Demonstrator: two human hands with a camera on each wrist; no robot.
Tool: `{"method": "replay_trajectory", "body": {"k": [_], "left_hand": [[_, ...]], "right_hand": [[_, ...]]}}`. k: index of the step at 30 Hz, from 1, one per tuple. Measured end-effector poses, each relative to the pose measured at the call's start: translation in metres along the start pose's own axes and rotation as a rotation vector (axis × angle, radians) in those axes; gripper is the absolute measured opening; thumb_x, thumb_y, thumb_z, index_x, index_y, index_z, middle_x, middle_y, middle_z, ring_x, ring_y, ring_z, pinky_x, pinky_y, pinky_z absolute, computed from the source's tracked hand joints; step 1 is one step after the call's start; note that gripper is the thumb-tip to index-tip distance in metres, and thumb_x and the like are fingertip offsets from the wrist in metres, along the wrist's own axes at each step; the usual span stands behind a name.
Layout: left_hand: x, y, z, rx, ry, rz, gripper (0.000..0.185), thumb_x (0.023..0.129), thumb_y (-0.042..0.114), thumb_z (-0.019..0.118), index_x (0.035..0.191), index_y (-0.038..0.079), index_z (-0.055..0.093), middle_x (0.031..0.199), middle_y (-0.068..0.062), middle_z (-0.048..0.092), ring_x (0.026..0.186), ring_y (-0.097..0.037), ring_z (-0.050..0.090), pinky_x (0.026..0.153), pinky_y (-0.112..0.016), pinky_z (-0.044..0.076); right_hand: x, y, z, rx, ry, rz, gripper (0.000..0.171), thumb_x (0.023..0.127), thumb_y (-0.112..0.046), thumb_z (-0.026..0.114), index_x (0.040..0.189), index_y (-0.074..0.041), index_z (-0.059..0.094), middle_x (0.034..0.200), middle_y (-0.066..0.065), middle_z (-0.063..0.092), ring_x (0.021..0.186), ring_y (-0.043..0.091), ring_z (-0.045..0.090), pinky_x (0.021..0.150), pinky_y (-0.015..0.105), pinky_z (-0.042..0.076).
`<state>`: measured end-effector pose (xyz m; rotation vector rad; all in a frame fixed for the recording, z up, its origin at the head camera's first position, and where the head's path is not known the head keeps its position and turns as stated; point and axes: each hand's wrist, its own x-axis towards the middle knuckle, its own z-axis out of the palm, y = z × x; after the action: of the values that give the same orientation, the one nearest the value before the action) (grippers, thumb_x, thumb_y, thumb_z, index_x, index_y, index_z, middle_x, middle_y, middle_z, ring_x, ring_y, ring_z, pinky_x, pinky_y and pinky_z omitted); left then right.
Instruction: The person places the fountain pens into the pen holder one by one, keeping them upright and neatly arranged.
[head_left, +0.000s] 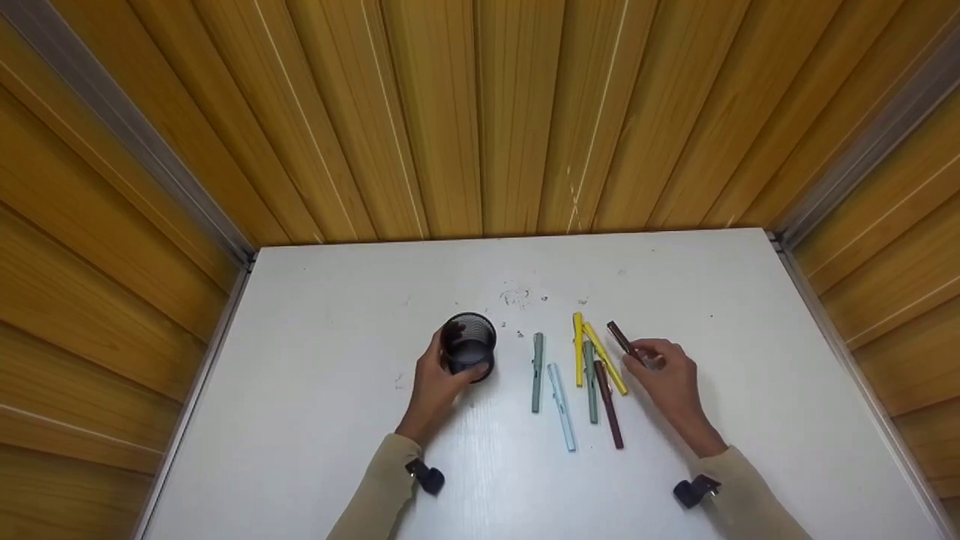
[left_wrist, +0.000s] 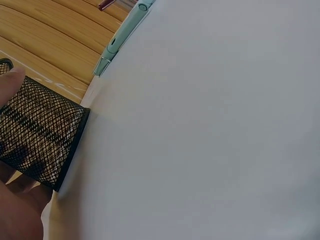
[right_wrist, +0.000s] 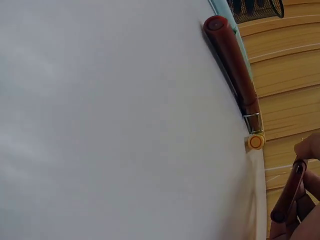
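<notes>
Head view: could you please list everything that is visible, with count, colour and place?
mesh pen cup: 1, black, on the table left of the pens, held in the left hand's grip
pens lying on the table: 6; grey-green, light blue, two yellow, another grey-green, dark red, between the two hands
dark red pen: 1, lifted in the right hand's grip
table: 1, white
wall panels: wooden, yellow-brown, behind and beside the table
left hand: 1, around the cup
right hand: 1, pinching the pen
</notes>
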<state>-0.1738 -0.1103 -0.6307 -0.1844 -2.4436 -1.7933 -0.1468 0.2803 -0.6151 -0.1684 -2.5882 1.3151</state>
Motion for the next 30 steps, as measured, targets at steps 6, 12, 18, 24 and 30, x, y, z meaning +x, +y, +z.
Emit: {"method": "replay_trajectory", "body": {"k": [6,12,18,24,30], "left_hand": [[-0.001,-0.002,0.001,0.011,0.009,-0.016,0.096,0.084,0.021,0.098,0.163,0.004,0.047,0.155,-0.019,0.062,0.15,-0.039,0.052,0.126,-0.058,0.038],[-0.002,-0.005,0.0,0.0,0.023,-0.023,0.094,0.082,0.02,0.099,0.162,0.007,0.05,0.153,-0.015,0.065,0.149,-0.035,0.054,0.126,-0.055,0.037],[0.0,-0.006,0.001,-0.014,0.012,-0.003,0.093,0.084,0.023,0.099,0.162,0.009,0.051,0.152,-0.015,0.065,0.147,-0.036,0.056,0.125,-0.055,0.04],[0.001,-0.004,0.001,-0.04,0.001,-0.005,0.092,0.084,0.02,0.098,0.161,0.008,0.051,0.152,-0.016,0.065,0.147,-0.036,0.056,0.124,-0.055,0.04],[0.0,0.001,0.001,-0.068,0.0,-0.051,0.099,0.085,0.02,0.097,0.166,0.009,0.043,0.159,-0.019,0.057,0.153,-0.04,0.048,0.126,-0.059,0.035]], "right_hand": [[0.001,-0.014,-0.005,0.05,-0.009,-0.004,0.024,0.096,-0.005,0.083,0.12,-0.004,0.079,0.109,0.012,0.075,0.098,0.023,0.061,0.08,0.018,0.047],[0.003,-0.027,-0.008,0.093,-0.018,-0.046,0.023,0.096,-0.003,0.084,0.119,-0.003,0.079,0.111,0.012,0.078,0.104,0.026,0.066,0.086,0.02,0.048],[0.004,-0.035,-0.011,0.134,-0.032,-0.036,0.022,0.097,-0.007,0.084,0.118,-0.004,0.079,0.111,0.013,0.076,0.097,0.026,0.064,0.073,0.02,0.053],[0.007,-0.041,-0.012,0.165,-0.058,-0.002,0.023,0.099,-0.009,0.083,0.121,-0.003,0.078,0.114,0.016,0.074,0.094,0.024,0.062,0.058,0.026,0.059],[0.008,-0.048,-0.011,0.171,-0.074,0.008,0.024,0.099,-0.008,0.083,0.122,-0.002,0.078,0.116,0.016,0.075,0.097,0.025,0.064,0.072,0.02,0.055]]}}
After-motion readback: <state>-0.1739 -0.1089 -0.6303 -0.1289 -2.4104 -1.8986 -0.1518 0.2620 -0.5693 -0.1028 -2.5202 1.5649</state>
